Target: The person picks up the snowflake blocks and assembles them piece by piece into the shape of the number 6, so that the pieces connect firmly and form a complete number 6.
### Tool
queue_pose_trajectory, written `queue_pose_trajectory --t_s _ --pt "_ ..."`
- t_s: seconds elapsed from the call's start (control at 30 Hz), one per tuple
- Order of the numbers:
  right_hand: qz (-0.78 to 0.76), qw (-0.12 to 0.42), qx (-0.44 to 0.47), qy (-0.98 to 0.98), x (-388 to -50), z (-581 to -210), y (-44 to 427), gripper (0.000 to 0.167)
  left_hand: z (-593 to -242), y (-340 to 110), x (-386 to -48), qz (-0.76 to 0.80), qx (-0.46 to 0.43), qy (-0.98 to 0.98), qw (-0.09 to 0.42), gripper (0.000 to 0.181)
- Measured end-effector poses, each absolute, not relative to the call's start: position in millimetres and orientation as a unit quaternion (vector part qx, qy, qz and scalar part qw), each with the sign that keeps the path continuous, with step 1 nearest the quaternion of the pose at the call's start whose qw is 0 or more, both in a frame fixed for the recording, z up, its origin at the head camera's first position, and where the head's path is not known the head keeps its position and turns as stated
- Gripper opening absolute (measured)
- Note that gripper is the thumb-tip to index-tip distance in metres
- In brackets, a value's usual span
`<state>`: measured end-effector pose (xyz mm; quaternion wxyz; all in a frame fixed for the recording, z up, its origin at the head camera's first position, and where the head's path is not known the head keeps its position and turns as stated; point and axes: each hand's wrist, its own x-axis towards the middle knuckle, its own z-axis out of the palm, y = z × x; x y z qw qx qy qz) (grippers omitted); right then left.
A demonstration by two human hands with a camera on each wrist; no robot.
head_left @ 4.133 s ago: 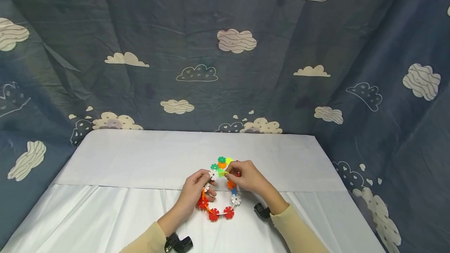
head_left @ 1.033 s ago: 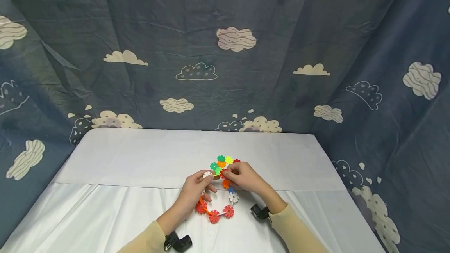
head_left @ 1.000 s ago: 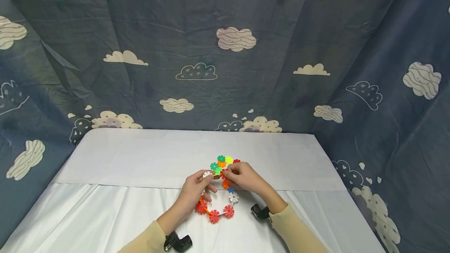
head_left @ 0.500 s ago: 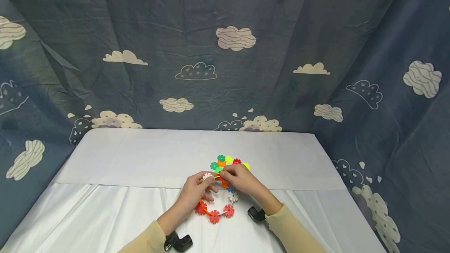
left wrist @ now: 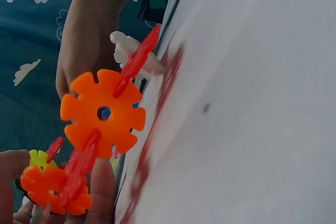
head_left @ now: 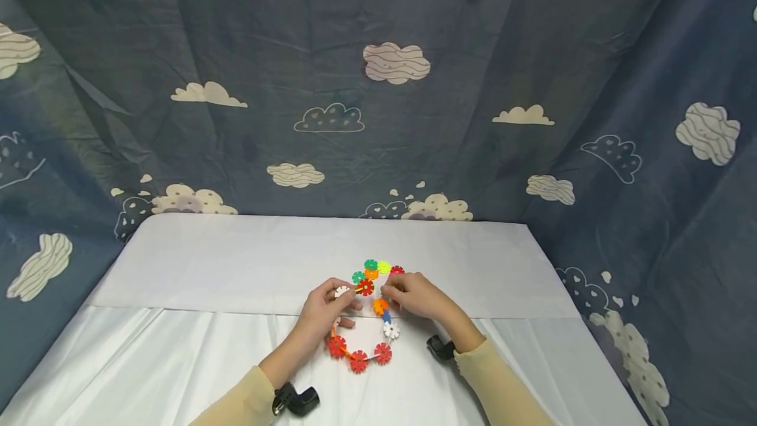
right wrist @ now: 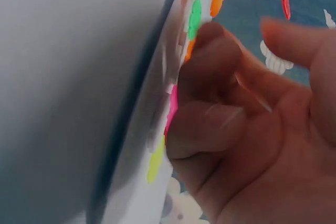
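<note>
A chain of slotted, flower-shaped plastic discs curves over the table in the head view. My left hand [head_left: 319, 314] pinches it near a white disc [head_left: 341, 292], from which a red disc [head_left: 366, 287] sticks out on a yellow one. Along its lower bend are several red discs [head_left: 358, 361]; its right side has a white disc [head_left: 391, 330], a blue one and an orange disc [head_left: 381, 307]. Large in the left wrist view is another orange disc [left wrist: 103, 114] of the chain. My right hand [head_left: 416, 296] hovers just right of the red disc, its thumb apart from loosely bent fingers, holding nothing.
Behind the hands lie loose discs: a green disc [head_left: 370, 264], a yellow disc [head_left: 384, 267], a pinkish-red disc [head_left: 397, 270], an orange disc [head_left: 371, 274] and others. White cloth covers the table [head_left: 236, 261]. A dark cloud-patterned curtain [head_left: 248, 143] hangs behind it.
The right hand brought a red disc against the yellow one at the left hand, then let go and drew back right. The red disc now stays on the chain, which shifted slightly left.
</note>
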<state>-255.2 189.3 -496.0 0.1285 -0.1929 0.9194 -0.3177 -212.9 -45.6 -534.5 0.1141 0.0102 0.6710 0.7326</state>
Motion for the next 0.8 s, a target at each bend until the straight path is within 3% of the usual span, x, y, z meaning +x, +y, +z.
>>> queue_pose_trajectory --t_s 0.3,0.8 --pt "-0.343 0.206 -0.21 0.892 -256.3 -496.9 195.5 0.019 -527.9 -52.2 -215.4 0.676 0.067 0.725 0.114 0.04" --pt "-0.371 0.311 -0.236 0.843 -253.0 -491.9 205.8 0.025 -538.3 -51.5 -213.5 0.605 0.095 0.785 0.093 0.037"
